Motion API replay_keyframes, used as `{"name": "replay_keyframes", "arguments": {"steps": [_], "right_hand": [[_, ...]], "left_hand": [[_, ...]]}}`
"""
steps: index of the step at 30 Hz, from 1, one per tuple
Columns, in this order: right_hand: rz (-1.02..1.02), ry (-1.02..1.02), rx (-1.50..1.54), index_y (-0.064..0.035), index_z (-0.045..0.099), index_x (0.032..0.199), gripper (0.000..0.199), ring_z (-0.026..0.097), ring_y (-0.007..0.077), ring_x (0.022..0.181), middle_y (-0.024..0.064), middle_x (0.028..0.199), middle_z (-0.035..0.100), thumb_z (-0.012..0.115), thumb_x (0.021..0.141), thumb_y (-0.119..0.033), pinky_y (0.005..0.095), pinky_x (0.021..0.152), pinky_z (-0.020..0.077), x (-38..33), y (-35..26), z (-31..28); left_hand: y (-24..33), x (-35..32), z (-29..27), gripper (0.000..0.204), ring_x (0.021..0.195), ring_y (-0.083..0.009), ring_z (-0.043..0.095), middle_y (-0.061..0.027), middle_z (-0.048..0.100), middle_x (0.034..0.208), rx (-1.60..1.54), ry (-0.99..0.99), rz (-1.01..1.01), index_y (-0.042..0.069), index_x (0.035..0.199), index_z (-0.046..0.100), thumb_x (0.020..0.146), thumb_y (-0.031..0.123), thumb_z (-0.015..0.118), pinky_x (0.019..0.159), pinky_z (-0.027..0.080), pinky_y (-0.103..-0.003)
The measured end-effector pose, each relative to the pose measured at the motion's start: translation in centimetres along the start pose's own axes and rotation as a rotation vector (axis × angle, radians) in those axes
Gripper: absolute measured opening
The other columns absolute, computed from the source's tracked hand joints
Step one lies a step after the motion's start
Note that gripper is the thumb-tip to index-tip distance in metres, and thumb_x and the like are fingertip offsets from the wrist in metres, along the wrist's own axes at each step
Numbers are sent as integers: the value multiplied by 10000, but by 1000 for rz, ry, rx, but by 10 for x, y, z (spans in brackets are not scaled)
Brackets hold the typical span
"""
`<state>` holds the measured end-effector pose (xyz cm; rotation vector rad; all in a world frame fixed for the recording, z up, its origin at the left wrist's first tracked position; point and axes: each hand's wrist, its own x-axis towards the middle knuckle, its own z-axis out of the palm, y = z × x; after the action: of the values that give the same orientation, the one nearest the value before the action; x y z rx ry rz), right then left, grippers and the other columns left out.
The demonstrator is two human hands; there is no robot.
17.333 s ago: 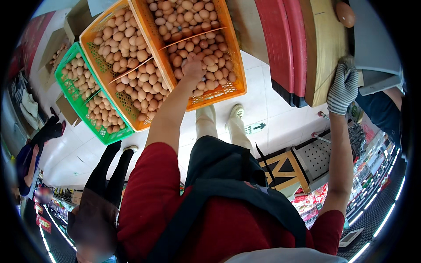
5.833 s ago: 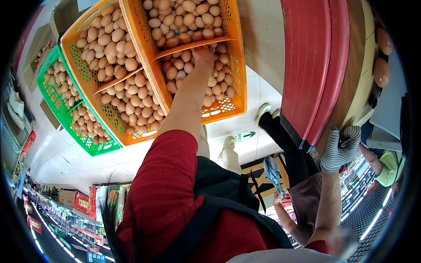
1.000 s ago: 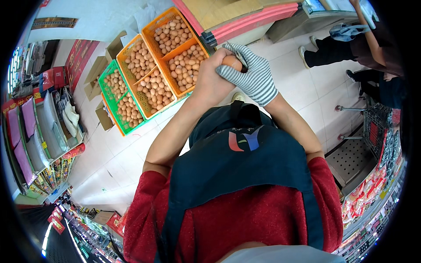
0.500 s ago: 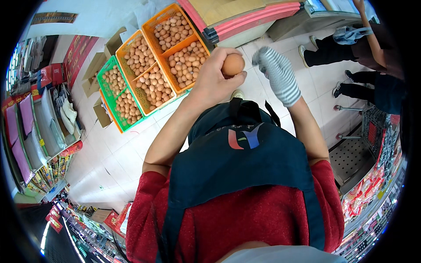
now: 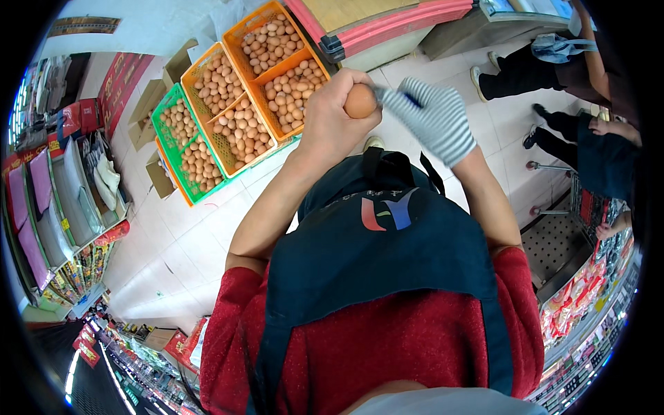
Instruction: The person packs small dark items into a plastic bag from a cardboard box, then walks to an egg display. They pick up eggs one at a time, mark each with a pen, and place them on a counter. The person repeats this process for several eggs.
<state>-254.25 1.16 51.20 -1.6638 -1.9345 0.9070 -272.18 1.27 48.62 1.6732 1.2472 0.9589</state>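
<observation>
My bare left hand (image 5: 332, 117) is closed round a brown egg (image 5: 360, 102), whose right side shows between thumb and fingers. Grey-and-white striped cloth, a glove, covers my right hand (image 5: 437, 119). Its blurred fingertips reach to the right side of the egg and seem to touch it; motion hides whether they pinch anything. A dark blue patch shows near those fingers. Beyond my left hand, brown eggs fill the orange crate (image 5: 301, 54), the yellow-orange crate (image 5: 210, 116) and the green crate (image 5: 186, 144), each split by a divider.
Open cardboard boxes (image 5: 146, 114) stand left of the crates. A pink-edged counter (image 5: 404, 41) lies ahead. People in dark trousers (image 5: 520, 81) stand at the right, near a metal shopping cart (image 5: 588, 204). Shelves (image 5: 66, 207) line the left, with pale floor tiles (image 5: 176, 252) between.
My gloved right hand has moved left to the egg. My left hand and the egg have shifted slightly left. At the right, a person's hand has come into view by the cart.
</observation>
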Motion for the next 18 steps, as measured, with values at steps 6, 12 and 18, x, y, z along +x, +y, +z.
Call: {"name": "replay_keyframes", "arguments": {"steps": [6, 12, 18], "right_hand": [[-43, 149, 324, 5, 610, 990, 477, 609, 178, 761, 157, 838, 641, 774, 789, -396, 318, 712, 512, 4, 10, 43], [-45, 125, 711, 25, 652, 1051, 238, 595, 138, 835, 75, 928, 661, 595, 939, -178, 271, 776, 498, 28, 55, 101], [399, -163, 419, 51, 653, 1041, 335, 620, 163, 876, 121, 978, 681, 634, 925, -263, 288, 813, 493, 101, 87, 131]], "left_hand": [[-8, -3, 18, 310, 828, -299, 634, -138, 623, 880, 87, -4, 7, 53, 967, 568, 700, 67, 726, 740, 502, -366], [-24, -13, 7, 298, 802, -263, 623, -132, 609, 865, -64, 9, -58, 36, 941, 552, 701, 62, 727, 720, 492, -346], [-78, -25, -30, 323, 641, -142, 517, -38, 543, 692, -104, 56, -278, 38, 858, 566, 831, 313, 733, 616, 446, -272]]}}
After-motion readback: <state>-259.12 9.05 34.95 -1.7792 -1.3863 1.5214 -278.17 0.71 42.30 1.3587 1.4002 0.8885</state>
